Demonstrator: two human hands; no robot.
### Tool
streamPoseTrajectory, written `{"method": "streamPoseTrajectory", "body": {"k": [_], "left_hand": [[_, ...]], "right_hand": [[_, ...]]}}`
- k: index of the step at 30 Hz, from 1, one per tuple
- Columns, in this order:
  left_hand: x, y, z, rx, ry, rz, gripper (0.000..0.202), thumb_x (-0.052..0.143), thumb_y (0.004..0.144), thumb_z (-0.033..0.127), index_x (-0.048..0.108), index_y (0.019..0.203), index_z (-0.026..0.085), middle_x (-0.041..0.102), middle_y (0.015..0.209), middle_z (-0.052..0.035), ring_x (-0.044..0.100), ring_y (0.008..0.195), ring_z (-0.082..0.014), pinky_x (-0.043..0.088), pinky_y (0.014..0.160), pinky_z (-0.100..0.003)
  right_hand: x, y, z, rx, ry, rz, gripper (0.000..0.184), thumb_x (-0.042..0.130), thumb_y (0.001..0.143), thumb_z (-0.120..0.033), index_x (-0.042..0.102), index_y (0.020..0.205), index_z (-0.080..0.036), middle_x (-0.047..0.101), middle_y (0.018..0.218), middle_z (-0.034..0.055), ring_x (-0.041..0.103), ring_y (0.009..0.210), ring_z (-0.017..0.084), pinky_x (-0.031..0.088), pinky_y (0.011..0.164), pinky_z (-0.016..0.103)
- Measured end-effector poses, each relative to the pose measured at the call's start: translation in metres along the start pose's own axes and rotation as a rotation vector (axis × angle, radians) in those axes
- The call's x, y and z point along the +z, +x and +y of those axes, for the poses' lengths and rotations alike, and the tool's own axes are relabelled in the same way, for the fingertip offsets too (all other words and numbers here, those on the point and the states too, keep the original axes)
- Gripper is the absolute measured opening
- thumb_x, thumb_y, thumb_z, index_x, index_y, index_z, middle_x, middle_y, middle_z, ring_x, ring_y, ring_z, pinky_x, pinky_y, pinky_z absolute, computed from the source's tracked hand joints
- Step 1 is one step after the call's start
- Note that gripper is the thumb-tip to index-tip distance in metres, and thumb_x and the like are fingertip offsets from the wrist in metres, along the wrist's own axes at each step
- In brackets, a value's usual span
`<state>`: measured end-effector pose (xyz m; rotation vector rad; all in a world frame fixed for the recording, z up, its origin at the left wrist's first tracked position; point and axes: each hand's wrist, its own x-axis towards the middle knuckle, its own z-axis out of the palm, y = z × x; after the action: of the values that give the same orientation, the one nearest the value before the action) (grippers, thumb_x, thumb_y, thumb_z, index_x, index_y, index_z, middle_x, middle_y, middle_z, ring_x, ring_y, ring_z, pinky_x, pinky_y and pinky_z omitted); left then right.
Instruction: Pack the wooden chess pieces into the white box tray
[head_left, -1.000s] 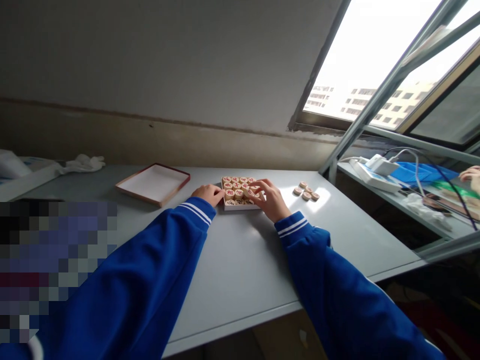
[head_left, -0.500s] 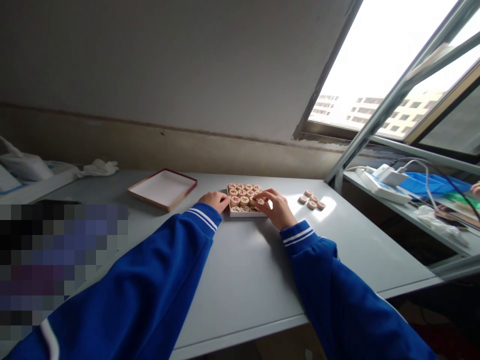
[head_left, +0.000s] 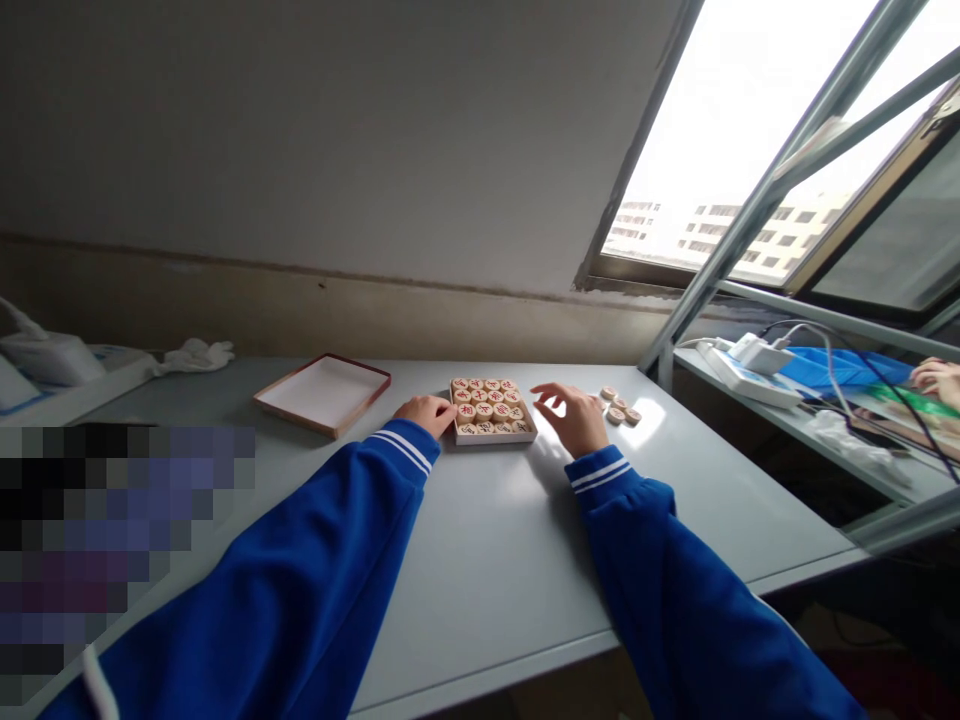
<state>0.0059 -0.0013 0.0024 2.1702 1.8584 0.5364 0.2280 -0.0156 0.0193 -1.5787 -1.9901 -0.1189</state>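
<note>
Touching the left wall of the shallow box (head_left: 495,438), the left hand (head_left: 425,412) has curled fingers; whether it grips the wall cannot be told. The right hand (head_left: 577,418) is just beside the box's right wall, thumb and fingers apart with nothing between them. The box lies flat on the table (head_left: 480,560), nearer the far edge than the near one. Inside, round pieces (head_left: 484,410) stand in four rows, black characters on the nearest row, red on the others. Loose pieces (head_left: 617,414) lie clustered toward the table's far right corner. The lid (head_left: 322,392) lies hollow side up near the far edge, left of the box.
</note>
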Motion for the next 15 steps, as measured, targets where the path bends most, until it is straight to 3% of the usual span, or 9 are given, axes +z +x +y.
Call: {"method": "streamPoseTrajectory", "body": {"k": [3,7,12,15], "left_hand": [[-0.001,-0.001,0.001,0.009,0.002,-0.012,0.036,0.034,0.076,0.039,0.067,0.078,0.023,0.066,0.085,-0.0051,0.057,0.079,-0.0211,0.036,0.061,-0.027],[-0.003,-0.002,0.002,0.014,0.000,-0.027,0.035,0.034,0.077,0.038,0.066,0.074,0.023,0.066,0.081,-0.0043,0.057,0.076,-0.0202,0.034,0.060,-0.027],[-0.004,-0.004,0.005,-0.012,-0.001,-0.013,0.038,0.030,0.080,0.038,0.062,0.068,0.021,0.064,0.078,-0.0053,0.055,0.076,-0.0205,0.032,0.059,-0.027],[-0.006,-0.008,0.007,-0.020,-0.048,0.063,0.037,0.031,0.080,0.046,0.058,0.080,0.020,0.060,0.069,-0.0037,0.054,0.067,-0.0189,0.033,0.060,-0.028]], "right_hand": [[-0.013,0.000,0.032,0.247,-0.257,0.009,0.020,0.052,0.075,-0.025,0.059,0.093,-0.022,0.060,0.093,0.0051,0.050,0.092,0.023,0.033,0.075,0.039],[-0.021,-0.002,0.072,0.535,-0.415,-0.151,0.031,0.053,0.073,-0.028,0.057,0.103,-0.021,0.052,0.109,0.0126,0.044,0.102,0.030,0.036,0.072,0.039],[-0.020,-0.002,0.080,0.525,-0.397,-0.196,0.030,0.050,0.074,-0.023,0.057,0.103,-0.023,0.055,0.105,0.0077,0.046,0.100,0.024,0.036,0.073,0.033],[-0.019,-0.001,0.076,0.518,-0.403,-0.176,0.034,0.054,0.072,-0.032,0.055,0.105,-0.024,0.055,0.106,0.0072,0.045,0.101,0.026,0.034,0.074,0.037]]}}
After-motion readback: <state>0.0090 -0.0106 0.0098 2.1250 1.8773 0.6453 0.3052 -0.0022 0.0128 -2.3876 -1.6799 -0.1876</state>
